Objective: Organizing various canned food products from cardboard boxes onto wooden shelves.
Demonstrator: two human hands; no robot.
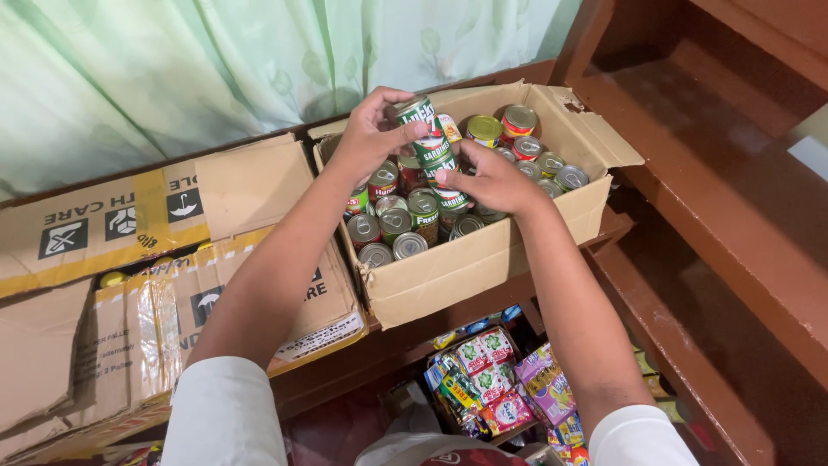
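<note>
Background: I see a pale green curtain (172, 69) across the top left and dark brown wooden steps (724, 198) climbing on the right; a wooden shelf (448, 315) carries the boxes.
Far left: flattened cardboard boxes (129, 285) with printed handling symbols lie stacked on the shelf, partly taped.
Left hand: my left hand (369, 136) is clamped on the upper of two stacked green-labelled cans (423, 121), thumb and fingers pinching near its top.
Centre: the open cardboard box (483, 250) sits on the shelf, flaps spread, packed with upright tins (392, 229), some red-labelled, some green, silver lids up.
Right hand: my right hand (492, 181) is closed around the lower green-labelled can (447, 185), fingers wrapped from the right, steadying the stack just above the packed tins.
Where the cans are: held over the middle of the box, tilted slightly left, touching each other end to end.
Step in hand: I judge this as handling a two-can stack at the box; whether it is going in or coming out I cannot tell.
Next move calls for: both grips kept firm so that the cans stay aligned, and clearance from neighbouring lids.
Below: colourful snack packets (492, 380) fill a lower shelf.
</note>
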